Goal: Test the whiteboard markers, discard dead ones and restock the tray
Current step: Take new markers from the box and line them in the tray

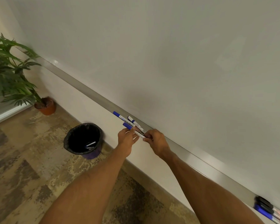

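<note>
A marker (137,132) is held between both hands just in front of the tray (94,94), its long axis running along the tray line, blue cap up and to the left, the other end down and to the right. The left hand (128,138) is closed on the capped end; the right hand (155,140) is pinched shut on the opposite end. Just beyond, more markers (122,118) are seen at the tray — blue caps pointing up-left, bodies roughly parallel to the held one; whether they rest on the tray or are gripped by the left hand cannot be told. The whiteboard (168,54) rises directly behind. Further markers (265,209), black- and blue-capped, lie on the tray at far lower right. On the floor (31,167) below stands a bin (83,140), black-lined, with a few markers inside. A potted plant (10,75) is set well apart in the left corner.
</note>
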Available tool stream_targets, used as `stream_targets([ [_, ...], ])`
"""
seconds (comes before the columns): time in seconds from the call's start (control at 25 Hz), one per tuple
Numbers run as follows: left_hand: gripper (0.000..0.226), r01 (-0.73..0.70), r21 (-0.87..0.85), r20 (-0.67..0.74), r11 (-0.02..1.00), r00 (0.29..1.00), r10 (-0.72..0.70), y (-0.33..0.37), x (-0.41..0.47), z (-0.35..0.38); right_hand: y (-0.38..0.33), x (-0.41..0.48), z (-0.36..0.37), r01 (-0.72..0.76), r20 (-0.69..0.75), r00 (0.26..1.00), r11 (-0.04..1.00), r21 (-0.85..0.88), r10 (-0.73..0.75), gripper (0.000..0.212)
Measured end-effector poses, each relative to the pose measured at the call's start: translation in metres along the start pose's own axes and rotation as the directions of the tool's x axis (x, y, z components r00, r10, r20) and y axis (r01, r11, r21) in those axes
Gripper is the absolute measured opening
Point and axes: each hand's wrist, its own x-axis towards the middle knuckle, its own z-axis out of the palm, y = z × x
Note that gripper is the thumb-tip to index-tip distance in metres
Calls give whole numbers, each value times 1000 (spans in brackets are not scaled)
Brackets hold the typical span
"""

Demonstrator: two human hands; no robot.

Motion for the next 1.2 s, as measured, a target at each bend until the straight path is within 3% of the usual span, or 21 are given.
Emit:
stream_targets([
  [0.08, 20, 4, -63, 0, 998, 1000, -4, 5, 2, -7, -6, 5, 4, -13, -59, 998, 999, 51, 16, 24],
  [0.2, 23, 58, -131, -5, 990, 998, -59, 11, 8, -17, -8, 18, 10, -166, -169, 971, 986, 21, 167, 23],
  [0.44, 27, 120, -196, 9, 973, 993, -120, 15, 18, -42, -12, 35, 22, -254, -66, 967, 948, -191, 246, 17],
  [0.76, 22, 88, -176, -15, 981, 996, -92, 17, 30, -52, -7, 47, 20, -381, -57, 924, 921, -77, 378, 12],
  [0.88, 21, 76, -167, -8, 983, 997, -78, 19, 31, -51, -15, 47, 20, -331, -69, 937, 933, 142, 343, 14],
  [1.04, 20, 57, -197, 4, 979, 998, -57, 25, 32, -47, -29, 41, 16, -204, 62, 979, 887, 414, 197, 15],
  [1.2, 26, 26, -231, 43, 973, 999, -16, 27, 33, -50, -34, 43, 17, -145, 161, 983, 899, 413, 85, 22],
])
